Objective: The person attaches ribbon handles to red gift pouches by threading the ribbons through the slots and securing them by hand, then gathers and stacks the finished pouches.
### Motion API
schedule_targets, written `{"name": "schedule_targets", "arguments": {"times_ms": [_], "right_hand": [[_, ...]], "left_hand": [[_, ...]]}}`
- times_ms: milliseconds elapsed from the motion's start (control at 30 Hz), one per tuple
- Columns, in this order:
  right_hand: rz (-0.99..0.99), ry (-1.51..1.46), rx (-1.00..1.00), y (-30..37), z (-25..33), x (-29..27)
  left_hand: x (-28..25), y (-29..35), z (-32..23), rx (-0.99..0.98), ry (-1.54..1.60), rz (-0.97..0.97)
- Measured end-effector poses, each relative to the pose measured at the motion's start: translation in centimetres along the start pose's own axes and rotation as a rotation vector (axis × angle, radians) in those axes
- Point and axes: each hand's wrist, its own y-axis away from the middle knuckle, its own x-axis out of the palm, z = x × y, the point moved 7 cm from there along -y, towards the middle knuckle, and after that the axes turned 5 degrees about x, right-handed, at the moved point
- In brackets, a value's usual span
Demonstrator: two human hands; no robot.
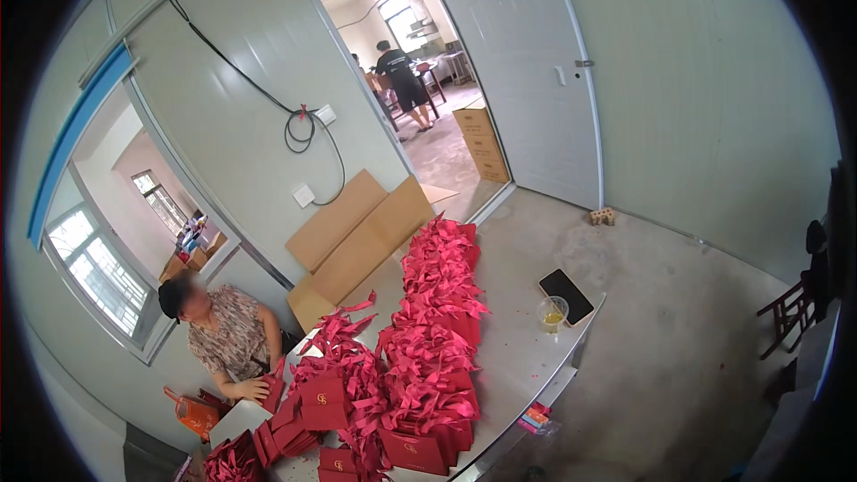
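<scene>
Neither of my hands shows in the head view. A long row of red paper gift bags (436,321) with red ribbon handles lies along a grey table (518,348). More red bags (321,402) are piled at the table's near left end. A seated person in a patterned shirt (228,339) at the left rests a hand (254,388) on red bags beside a white sheet (237,419).
A dark tablet (566,295) and a clear cup of yellow liquid (553,313) sit on the table's right side. Flattened cardboard (357,241) leans on the wall. An open doorway (420,80) shows another person standing and stacked boxes (482,143). A dark chair (790,312) stands at right.
</scene>
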Motion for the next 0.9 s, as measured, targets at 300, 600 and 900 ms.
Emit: {"name": "schedule_targets", "arguments": {"times_ms": [300,600,900], "right_hand": [[0.031,-0.011,0.034,0.8,1.4,-2.1],[-0.025,-0.011,-0.006,1.1,1.3,-1.9],[-0.018,0.038,-0.013,0.4,0.9,-0.8]], "left_hand": [[1.1,0.6,-2.9,0.015,-0.132,-0.097],[1.1,1.2,-4.3,0.118,-0.226,-0.188],[-0.1,0.6,-2.1,0.108,-0.288,-0.16]]}}
